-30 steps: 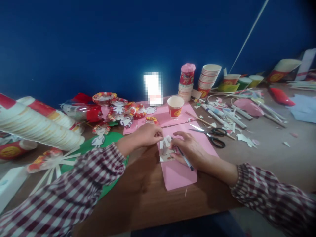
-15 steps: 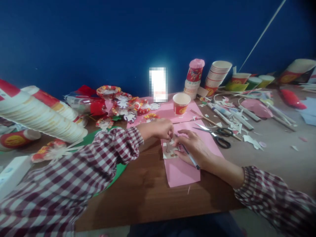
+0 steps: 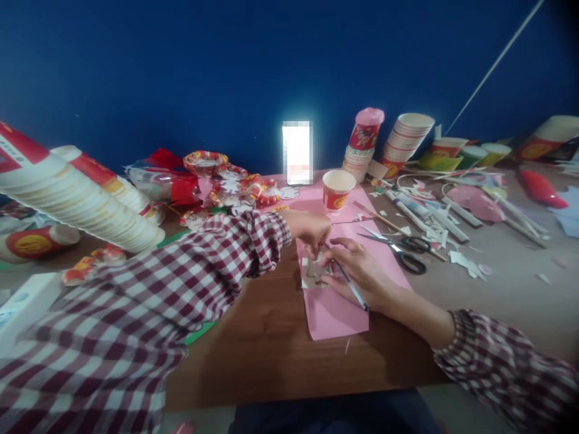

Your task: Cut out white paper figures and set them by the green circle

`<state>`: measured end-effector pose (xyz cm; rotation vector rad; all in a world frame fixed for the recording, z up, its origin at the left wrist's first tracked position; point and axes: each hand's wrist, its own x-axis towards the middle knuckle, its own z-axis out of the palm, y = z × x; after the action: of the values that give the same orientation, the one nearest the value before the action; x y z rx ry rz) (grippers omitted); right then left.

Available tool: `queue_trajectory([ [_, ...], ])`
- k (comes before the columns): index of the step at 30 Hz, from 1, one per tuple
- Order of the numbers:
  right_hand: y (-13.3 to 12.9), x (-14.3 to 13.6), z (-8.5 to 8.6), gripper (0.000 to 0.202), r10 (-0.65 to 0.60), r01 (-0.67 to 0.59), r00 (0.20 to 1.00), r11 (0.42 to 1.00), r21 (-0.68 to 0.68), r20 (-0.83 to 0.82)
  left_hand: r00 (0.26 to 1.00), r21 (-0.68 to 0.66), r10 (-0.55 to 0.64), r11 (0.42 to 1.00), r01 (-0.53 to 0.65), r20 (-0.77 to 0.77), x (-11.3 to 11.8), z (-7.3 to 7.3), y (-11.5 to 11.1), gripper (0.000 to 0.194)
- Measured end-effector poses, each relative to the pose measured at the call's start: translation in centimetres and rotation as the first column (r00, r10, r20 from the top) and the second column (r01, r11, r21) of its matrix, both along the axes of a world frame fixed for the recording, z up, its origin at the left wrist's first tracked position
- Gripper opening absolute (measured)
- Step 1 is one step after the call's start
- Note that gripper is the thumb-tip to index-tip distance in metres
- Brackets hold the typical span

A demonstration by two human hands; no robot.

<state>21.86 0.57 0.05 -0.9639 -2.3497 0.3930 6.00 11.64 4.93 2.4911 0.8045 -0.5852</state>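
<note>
In the middle, my right hand [image 3: 362, 272] pinches a pen [image 3: 351, 284] by a small card [image 3: 315, 274]; I can't tell if my left hand [image 3: 313, 229] pinches anything.

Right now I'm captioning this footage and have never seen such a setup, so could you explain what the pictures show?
There is no robot: a person works with two bare hands, seen from one head-worn camera. The right hand holds a slim pen with a dark end; the left hand is curled beside it, its grip hidden. Beneath them, a small whitish sheet lies on pink paper on a brown wooden table. Nearby are black-handled metal scissors, an upright red-and-white paper cup and a long, tilted stack of cups.
</note>
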Motion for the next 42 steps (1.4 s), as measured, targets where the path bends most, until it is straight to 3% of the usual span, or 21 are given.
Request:
queue_trajectory([
  [7,-1.0,0.9,2.2,0.012,-0.05,0.008,0.966,0.986,-0.165,-0.252,0.999,0.004,0.038,0.999,-0.038,-0.013,0.1,0.5,-0.6,0.021],
  [10,-1.9,0.6,2.6,0.019,-0.179,0.013,0.908,0.915,-0.404,-0.378,0.999,0.007,0.034,0.999,-0.034,0.012,-0.3,0.2,-0.6,0.021],
  [14,-2.1,-0.7,2.3,0.025,-0.277,0.029,0.872,0.852,-0.523,-0.403,0.994,0.011,0.069,0.997,-0.07,0.083,-0.9,-0.6,-0.3,0.022],
  [24,-0.7,-2.8,-1.1,0.016,-0.334,0.071,0.826,0.861,-0.504,-0.454,0.994,0.094,0.033,0.995,-0.043,0.106,-1.4,-0.5,-0.7,0.023],
  [28,-1.7,-2.5,0.8,0.014,-0.252,0.142,0.924,0.923,-0.357,-0.286,0.988,0.05,0.023,0.998,-0.031,0.153,-1.6,-0.9,-0.5,0.022],
  [31,-2.5,-1.8,2.6,0.016,-0.073,0.03,0.98,0.972,-0.231,-0.183,0.984,-0.008,0.057,0.998,-0.057,0.167,-1.7,-1.2,-0.3,0.022],
  [33,-2.7,-1.3,2.9,0.021,-0.054,0.015,0.987,0.968,-0.249,-0.149,0.984,-0.02,0.071,0.997,-0.069,0.164,-1.6,-1.2,-0.2,0.023],
  [39,-1.3,-2.0,1.1,0.01,-0.233,0.13,0.94,0.92,-0.369,-0.249,0.99,-0.043,0.022,0.999,-0.016,0.139,-1.2,-0.4,-0.2,0.02],
  [42,-0.4,-3.1,0.6,0.005,-0.265,0.156,0.922,0.92,-0.359,-0.28,0.992,-0.047,0.0,0.999,0.006,0.13,-1.1,-0.4,-0.1,0.015],
])
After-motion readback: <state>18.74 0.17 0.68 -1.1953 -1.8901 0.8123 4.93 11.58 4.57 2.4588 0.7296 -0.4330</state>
